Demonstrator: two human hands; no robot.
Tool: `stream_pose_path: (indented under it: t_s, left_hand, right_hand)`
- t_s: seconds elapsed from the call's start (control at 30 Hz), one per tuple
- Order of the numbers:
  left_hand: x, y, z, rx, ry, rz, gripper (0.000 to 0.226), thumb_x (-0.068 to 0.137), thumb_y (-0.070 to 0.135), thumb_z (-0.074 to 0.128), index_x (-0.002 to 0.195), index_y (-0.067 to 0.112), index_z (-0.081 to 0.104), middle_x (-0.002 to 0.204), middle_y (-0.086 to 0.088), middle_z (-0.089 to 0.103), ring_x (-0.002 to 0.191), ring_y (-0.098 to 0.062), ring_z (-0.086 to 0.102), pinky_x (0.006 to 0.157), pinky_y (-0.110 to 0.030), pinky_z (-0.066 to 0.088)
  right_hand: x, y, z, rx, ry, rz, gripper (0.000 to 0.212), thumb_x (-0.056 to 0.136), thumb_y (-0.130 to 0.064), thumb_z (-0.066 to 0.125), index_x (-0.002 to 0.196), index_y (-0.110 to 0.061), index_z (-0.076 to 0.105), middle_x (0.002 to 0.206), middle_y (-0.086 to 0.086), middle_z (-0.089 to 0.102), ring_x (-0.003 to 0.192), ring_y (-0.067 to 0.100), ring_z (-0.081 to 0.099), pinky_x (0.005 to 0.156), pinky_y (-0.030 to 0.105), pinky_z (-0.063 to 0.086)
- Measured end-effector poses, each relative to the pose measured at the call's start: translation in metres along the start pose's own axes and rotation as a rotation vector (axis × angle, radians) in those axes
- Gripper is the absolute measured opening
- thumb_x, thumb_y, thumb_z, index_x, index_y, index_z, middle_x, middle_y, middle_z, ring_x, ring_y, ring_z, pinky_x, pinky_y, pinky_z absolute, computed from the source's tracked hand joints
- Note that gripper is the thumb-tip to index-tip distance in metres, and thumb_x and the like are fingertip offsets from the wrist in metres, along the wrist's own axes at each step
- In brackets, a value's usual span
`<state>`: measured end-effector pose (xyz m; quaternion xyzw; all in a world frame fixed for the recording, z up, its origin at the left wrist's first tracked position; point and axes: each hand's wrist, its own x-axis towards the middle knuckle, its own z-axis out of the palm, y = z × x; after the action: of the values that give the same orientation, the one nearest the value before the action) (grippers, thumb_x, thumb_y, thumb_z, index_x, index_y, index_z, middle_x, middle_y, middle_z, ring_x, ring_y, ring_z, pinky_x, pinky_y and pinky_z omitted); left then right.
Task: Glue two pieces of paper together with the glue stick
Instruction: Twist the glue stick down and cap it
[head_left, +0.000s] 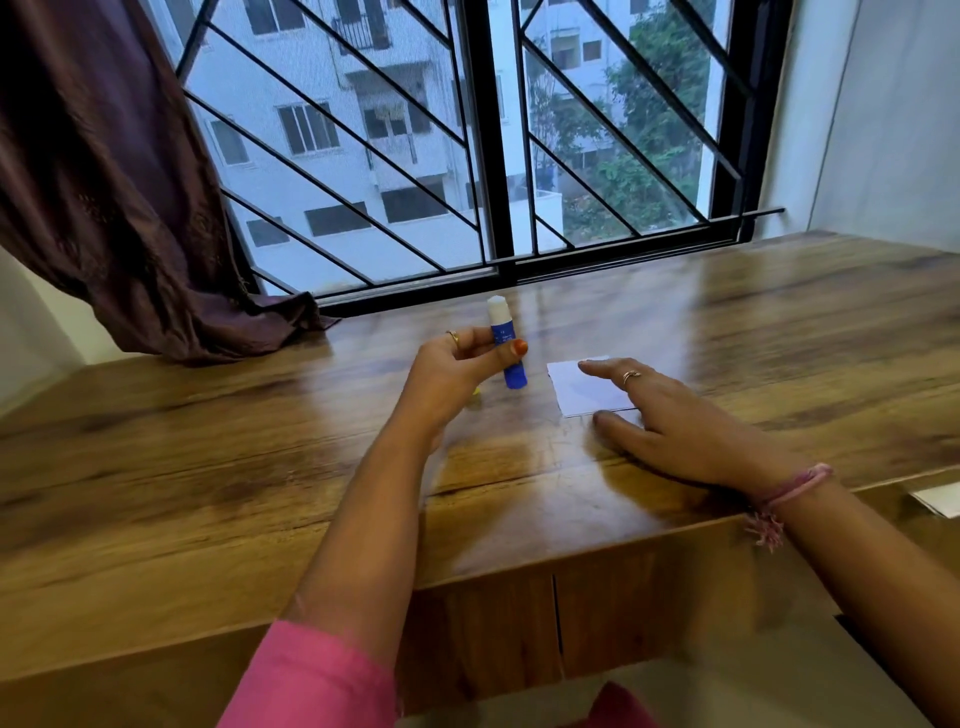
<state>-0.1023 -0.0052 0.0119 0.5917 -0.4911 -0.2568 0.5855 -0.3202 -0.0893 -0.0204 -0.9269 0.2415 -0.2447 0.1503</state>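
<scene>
My left hand (457, 371) is shut on a blue glue stick (506, 345), held upright above the table with its white glue end up and uncapped. Something small and yellow (111, 397) shows under that hand; I cannot tell what it is. A white piece of paper (584, 387) lies flat on the wooden table (208, 441) to the right of the stick. My right hand (670, 415) rests flat with fingers spread over the paper's right and near edges. Whether a second sheet lies beneath, I cannot tell.
Another white paper (937, 499) lies on a lower surface at the right edge. A dark curtain (130, 208) drapes onto the table's far left corner. A barred window (467, 156) runs along the far edge. The table's near edge is just below my forearms.
</scene>
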Motion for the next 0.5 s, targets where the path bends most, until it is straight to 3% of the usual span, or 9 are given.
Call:
stream_pose_path:
  t_s: [0.07, 0.1, 0.17, 0.23, 0.33, 0.43, 0.5]
  left_hand:
    - [-0.008, 0.001, -0.001, -0.053, -0.054, -0.012, 0.049, 0.060, 0.043, 0.081, 0.101, 0.019, 0.068, 0.096, 0.001, 0.075, 0.093, -0.011, 0.067, 0.079, -0.030, 0.045]
    - [-0.011, 0.002, -0.001, -0.087, -0.080, -0.022, 0.052, 0.058, 0.042, 0.082, 0.101, 0.017, 0.067, 0.098, -0.002, 0.074, 0.093, -0.013, 0.067, 0.078, -0.030, 0.045]
    - [-0.018, 0.002, -0.002, -0.167, -0.141, -0.044, 0.051, 0.056, 0.037, 0.083, 0.100, 0.016, 0.067, 0.099, -0.005, 0.074, 0.092, -0.013, 0.066, 0.077, -0.027, 0.046]
    - [-0.024, 0.002, -0.004, -0.257, -0.194, -0.079, 0.045, 0.058, 0.031, 0.081, 0.098, 0.015, 0.068, 0.101, -0.006, 0.074, 0.094, -0.012, 0.067, 0.082, -0.026, 0.049]
    - [-0.032, 0.002, -0.006, -0.363, -0.255, -0.109, 0.033, 0.064, 0.023, 0.076, 0.096, 0.017, 0.071, 0.105, -0.007, 0.072, 0.098, -0.012, 0.067, 0.086, -0.026, 0.049]
    - [-0.038, 0.004, -0.006, -0.439, -0.298, -0.131, 0.028, 0.068, 0.021, 0.072, 0.096, 0.018, 0.075, 0.108, -0.007, 0.071, 0.102, -0.014, 0.066, 0.086, -0.025, 0.051]
    - [-0.041, 0.007, -0.006, -0.477, -0.351, -0.146, 0.026, 0.073, 0.018, 0.069, 0.098, 0.017, 0.075, 0.109, -0.007, 0.071, 0.102, -0.014, 0.066, 0.085, -0.023, 0.052]
  right_hand:
    - [-0.003, -0.006, 0.000, 0.042, 0.082, 0.022, 0.045, 0.092, -0.027, 0.054, 0.136, -0.023, 0.047, 0.135, -0.010, 0.050, 0.073, -0.008, 0.053, 0.076, -0.002, 0.031]
    - [-0.005, -0.010, 0.001, 0.083, 0.133, 0.041, 0.040, 0.090, -0.027, 0.056, 0.130, -0.024, 0.054, 0.128, -0.012, 0.055, 0.062, -0.004, 0.054, 0.071, -0.002, 0.033]
    - [-0.009, -0.019, 0.002, 0.208, 0.215, 0.086, 0.029, 0.087, -0.025, 0.061, 0.117, -0.026, 0.062, 0.116, -0.014, 0.062, 0.077, -0.007, 0.059, 0.079, -0.001, 0.035]
    - [-0.013, -0.030, 0.004, 0.373, 0.249, 0.133, 0.021, 0.083, -0.026, 0.068, 0.103, -0.031, 0.066, 0.104, -0.015, 0.069, 0.092, -0.002, 0.063, 0.087, 0.014, 0.046]
    - [-0.019, -0.050, 0.008, 0.690, 0.203, 0.193, 0.030, 0.068, -0.035, 0.080, 0.094, -0.026, 0.068, 0.090, -0.001, 0.074, 0.083, 0.008, 0.070, 0.083, 0.029, 0.054]
    - [-0.021, -0.065, 0.015, 0.826, 0.112, 0.222, 0.056, 0.052, -0.046, 0.081, 0.100, -0.020, 0.067, 0.087, 0.002, 0.076, 0.075, 0.012, 0.071, 0.074, 0.026, 0.055]
    - [-0.020, -0.071, 0.020, 0.852, 0.116, 0.235, 0.047, 0.057, -0.040, 0.082, 0.096, -0.020, 0.067, 0.084, 0.003, 0.076, 0.071, 0.013, 0.070, 0.069, 0.026, 0.056]
